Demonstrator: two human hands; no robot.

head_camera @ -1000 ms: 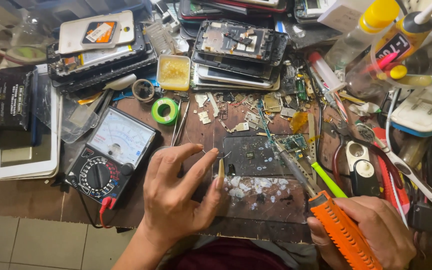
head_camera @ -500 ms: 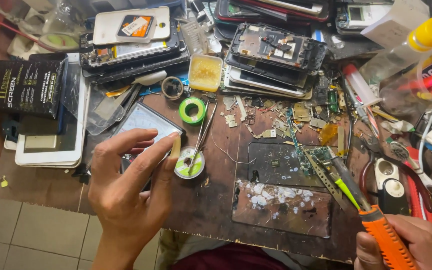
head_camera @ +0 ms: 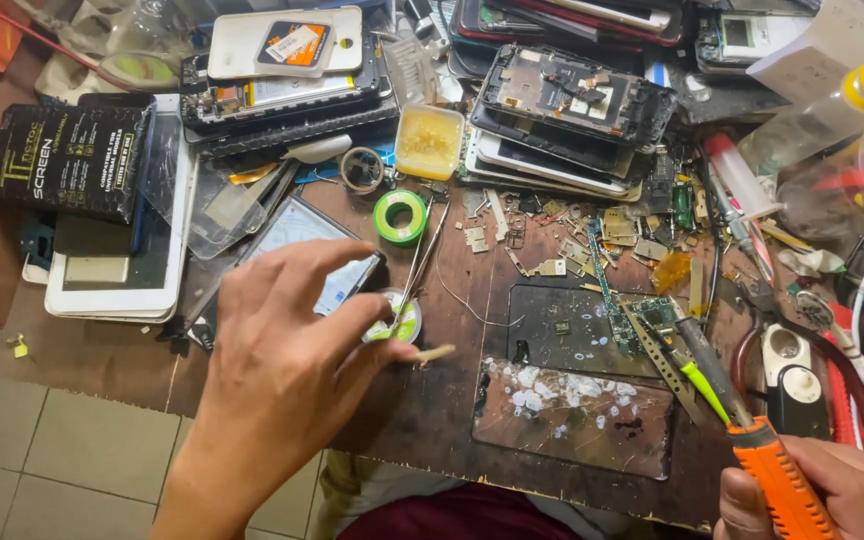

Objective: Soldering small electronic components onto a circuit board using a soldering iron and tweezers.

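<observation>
My left hand (head_camera: 287, 375) hovers over a small round tin with green paste (head_camera: 404, 322). Its thumb and forefinger pinch a small tan stick (head_camera: 439, 352) beside that tin. My right hand (head_camera: 837, 490), at the bottom right corner, grips an orange-handled soldering iron (head_camera: 777, 480). The iron's dark shaft points up-left toward a green circuit board (head_camera: 642, 318) on the worn wooden bench (head_camera: 432, 420). Thin tweezers (head_camera: 420, 255) lie by the tin. A dark flat panel (head_camera: 572, 400) speckled with white residue lies between my hands.
A meter with a white dial face (head_camera: 302, 235) lies partly under my left hand. A green tape roll (head_camera: 399, 216), a yellow tub (head_camera: 429, 140) and stacked opened phones (head_camera: 572, 100) crowd the back. A black box (head_camera: 67, 160) and white tablet (head_camera: 112, 285) sit left, red-handled pliers (head_camera: 837, 385) right.
My left hand has moved left from the dark panel to the small green tin, still pinching the stick. The view has shifted left. My right hand keeps the iron at lower right.
</observation>
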